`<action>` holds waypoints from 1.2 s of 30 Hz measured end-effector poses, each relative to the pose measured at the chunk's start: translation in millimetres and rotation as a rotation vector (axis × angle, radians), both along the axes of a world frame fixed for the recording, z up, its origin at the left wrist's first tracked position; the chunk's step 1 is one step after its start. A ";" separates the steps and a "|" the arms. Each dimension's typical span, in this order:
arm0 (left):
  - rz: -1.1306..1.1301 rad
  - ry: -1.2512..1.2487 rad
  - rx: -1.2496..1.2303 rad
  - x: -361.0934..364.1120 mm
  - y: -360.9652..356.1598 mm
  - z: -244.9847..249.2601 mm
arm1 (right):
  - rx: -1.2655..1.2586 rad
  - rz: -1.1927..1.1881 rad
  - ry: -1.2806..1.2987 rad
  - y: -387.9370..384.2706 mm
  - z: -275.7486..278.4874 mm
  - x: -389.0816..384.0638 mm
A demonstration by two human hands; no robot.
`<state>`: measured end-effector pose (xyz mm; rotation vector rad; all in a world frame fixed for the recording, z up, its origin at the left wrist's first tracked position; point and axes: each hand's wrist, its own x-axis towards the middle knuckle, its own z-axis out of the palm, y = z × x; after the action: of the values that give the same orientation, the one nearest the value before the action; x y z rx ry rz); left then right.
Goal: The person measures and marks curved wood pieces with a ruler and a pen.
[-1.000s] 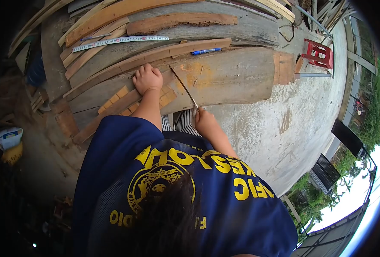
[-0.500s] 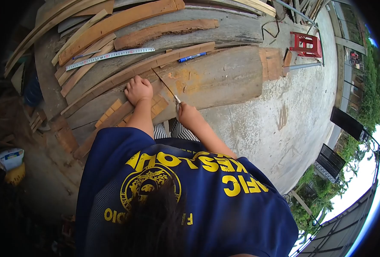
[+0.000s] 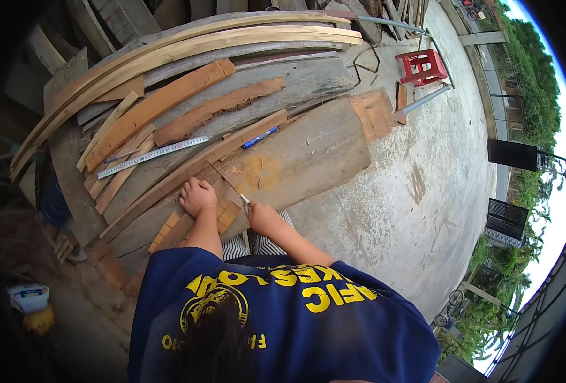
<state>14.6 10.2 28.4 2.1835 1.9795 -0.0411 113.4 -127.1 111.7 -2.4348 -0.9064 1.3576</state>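
Observation:
My left hand (image 3: 198,196) presses down with curled fingers on a piece of wood beside the long marked wooden strip (image 3: 196,165). In my right hand (image 3: 261,216) is the handle of a thin saw (image 3: 226,180), and its blade reaches up and left to the strip's lower edge. Just right of the strip lies a blue marker (image 3: 260,137). A white measuring tape (image 3: 161,156) is stretched out above and left of the strip. Small cut wood blocks (image 3: 228,213) lie below my left hand.
Curved planks (image 3: 161,102) and long pale strips (image 3: 264,35) lie across the far side of the work surface. A red stool (image 3: 420,67) stands on the concrete floor at upper right. A white and yellow bag (image 3: 30,300) sits at lower left.
The head view has shifted, so the bench and hands appear lower and slightly left. Both hands keep their places, with the saw still held against the strip.

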 end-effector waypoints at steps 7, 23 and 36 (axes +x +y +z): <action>-0.008 -0.016 -0.011 -2.3 -2.1 -1.8 | 0.032 -0.012 0.011 -27.2 10.5 -1.6; 0.010 -0.040 -0.045 -2.2 -4.3 -3.1 | 0.048 0.017 -0.031 -6.9 -8.1 -0.2; 0.010 -0.058 -0.032 -2.0 -1.8 -3.1 | -0.044 0.041 -0.002 -15.1 18.8 -0.3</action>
<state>12.6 8.3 25.2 2.1301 1.9454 -0.0071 113.1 -142.2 130.5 -2.4634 -0.9422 1.4036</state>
